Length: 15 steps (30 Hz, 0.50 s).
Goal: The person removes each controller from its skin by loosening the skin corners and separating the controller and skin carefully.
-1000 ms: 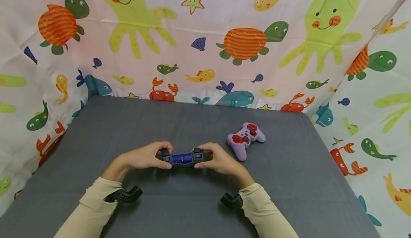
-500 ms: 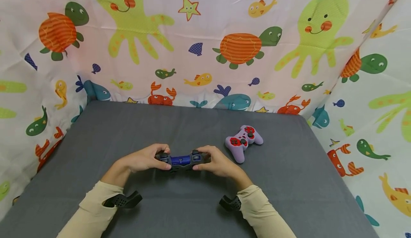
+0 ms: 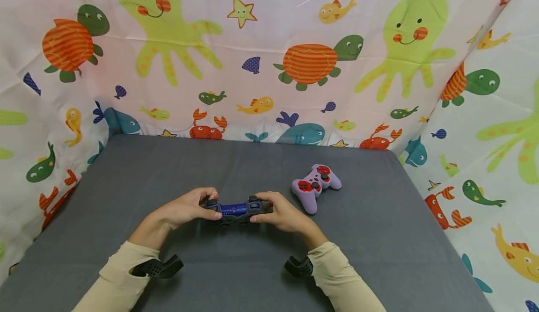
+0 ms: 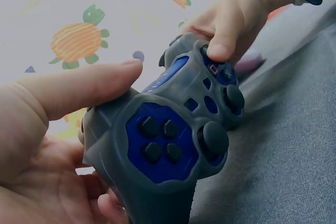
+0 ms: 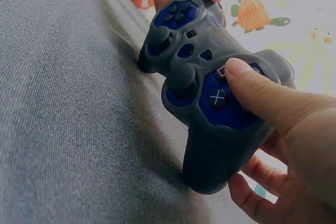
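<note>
A blue game controller (image 3: 234,210) in a dark grey rubbery sleeve is held between both hands, just above the table. My left hand (image 3: 188,209) grips its left end; in the left wrist view the thumb lies along the top edge near the direction buttons, with the fingers behind. At the other end my right hand (image 3: 280,212) holds on, its thumb (image 5: 262,90) on the face buttons near the square one, fingers curled beneath the handle. A second controller (image 3: 315,186), lilac with red button areas, lies on the table to the right of the right hand, apart from it.
The grey cloth-covered table (image 3: 244,274) spreads under both forearms. Behind it and at the sides hangs a white curtain (image 3: 261,31) printed with sea animals. Each wrist wears a black camera mount (image 3: 162,267).
Both hands keep their hold on the blue controller, with hardly any movement. The head view has shifted slightly, so the whole scene sits a little further left.
</note>
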{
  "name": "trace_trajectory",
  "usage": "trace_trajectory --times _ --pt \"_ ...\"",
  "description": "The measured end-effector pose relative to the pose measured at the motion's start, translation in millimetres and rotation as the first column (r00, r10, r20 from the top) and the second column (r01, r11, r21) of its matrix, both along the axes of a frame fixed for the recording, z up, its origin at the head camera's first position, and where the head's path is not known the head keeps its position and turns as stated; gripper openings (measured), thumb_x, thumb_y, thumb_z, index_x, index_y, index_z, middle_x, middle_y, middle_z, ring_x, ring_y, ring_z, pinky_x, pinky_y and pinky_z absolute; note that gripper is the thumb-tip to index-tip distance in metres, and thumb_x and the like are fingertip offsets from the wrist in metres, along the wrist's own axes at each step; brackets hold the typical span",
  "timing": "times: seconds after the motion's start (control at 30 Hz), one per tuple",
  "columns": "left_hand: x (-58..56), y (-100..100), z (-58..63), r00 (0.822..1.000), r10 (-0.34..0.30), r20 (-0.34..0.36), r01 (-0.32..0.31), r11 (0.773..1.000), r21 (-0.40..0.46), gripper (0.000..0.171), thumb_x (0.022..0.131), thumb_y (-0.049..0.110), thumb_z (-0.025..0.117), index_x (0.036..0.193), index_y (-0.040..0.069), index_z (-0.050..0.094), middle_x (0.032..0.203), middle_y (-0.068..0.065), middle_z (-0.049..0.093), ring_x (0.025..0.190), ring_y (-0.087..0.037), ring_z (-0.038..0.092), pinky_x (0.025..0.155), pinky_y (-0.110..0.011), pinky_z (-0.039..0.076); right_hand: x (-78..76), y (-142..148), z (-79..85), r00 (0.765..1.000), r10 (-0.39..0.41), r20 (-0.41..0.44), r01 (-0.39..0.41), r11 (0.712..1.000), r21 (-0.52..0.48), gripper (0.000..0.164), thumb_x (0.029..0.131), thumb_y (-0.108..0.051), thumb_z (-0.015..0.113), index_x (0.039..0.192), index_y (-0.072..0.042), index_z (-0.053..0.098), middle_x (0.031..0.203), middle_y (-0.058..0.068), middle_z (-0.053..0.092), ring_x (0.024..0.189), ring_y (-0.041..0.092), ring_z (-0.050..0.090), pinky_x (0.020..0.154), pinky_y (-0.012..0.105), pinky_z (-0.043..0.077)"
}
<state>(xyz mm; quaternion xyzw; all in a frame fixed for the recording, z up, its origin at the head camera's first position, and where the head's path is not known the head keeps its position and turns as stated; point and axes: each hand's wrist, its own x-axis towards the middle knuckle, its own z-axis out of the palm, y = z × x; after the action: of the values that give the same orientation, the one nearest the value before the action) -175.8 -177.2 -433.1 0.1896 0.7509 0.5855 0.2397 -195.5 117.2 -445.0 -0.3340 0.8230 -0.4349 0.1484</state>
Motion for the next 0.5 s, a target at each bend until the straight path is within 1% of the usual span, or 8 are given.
trace_trajectory --times 0.17,0.33,0.43,0.5 --pt "2.0 0.6 2.6 0.999 0.043 -0.011 -0.043 0.999 0.009 0.043 0.088 0.012 0.076 0.092 -0.003 0.037 0.082 -0.003 0.033 0.079 -0.016 0.038 0.070 -0.031 0.029 -1.5 0.7 -1.3 1.000 -0.003 0.011 0.003 1.000 0.000 0.039 0.089 -0.021 0.079 0.125 -0.011 0.068 0.103 0.009 0.065 0.083 0.016 0.056 0.068 0.026 0.046" --pt "2.0 0.9 3.6 0.997 0.080 -0.006 -0.080 0.997 0.016 0.041 0.088 0.012 0.077 0.092 -0.003 0.038 0.084 -0.004 0.034 0.083 -0.019 0.039 0.073 -0.032 0.029 -1.5 0.0 -1.7 1.000 -0.003 0.017 0.003 1.000 -0.024 0.039 0.089 -0.019 0.078 0.125 -0.009 0.067 0.105 0.010 0.066 0.076 0.013 0.058 0.065 0.024 0.047" --pt "1.3 1.4 3.8 0.995 0.102 -0.004 -0.102 0.995 0.019 0.041 0.087 0.011 0.077 0.091 -0.002 0.039 0.084 -0.005 0.036 0.085 -0.021 0.040 0.075 -0.033 0.029 -1.7 -0.5 -2.1 1.000 0.002 0.026 0.000 0.999 -0.051 0.036 0.090 -0.017 0.077 0.123 -0.008 0.067 0.105 0.011 0.065 0.072 0.013 0.060 0.063 0.023 0.048" --pt "1.1 1.6 3.5 0.994 0.114 -0.004 -0.114 0.993 0.029 0.040 0.087 0.011 0.077 0.090 -0.001 0.040 0.084 -0.005 0.038 0.085 -0.021 0.041 0.075 -0.033 0.030 -1.9 -0.6 -2.6 0.999 -0.001 0.034 0.003 0.998 -0.063 0.035 0.090 -0.015 0.077 0.122 -0.008 0.067 0.105 0.010 0.065 0.073 0.013 0.060 0.064 0.023 0.048"
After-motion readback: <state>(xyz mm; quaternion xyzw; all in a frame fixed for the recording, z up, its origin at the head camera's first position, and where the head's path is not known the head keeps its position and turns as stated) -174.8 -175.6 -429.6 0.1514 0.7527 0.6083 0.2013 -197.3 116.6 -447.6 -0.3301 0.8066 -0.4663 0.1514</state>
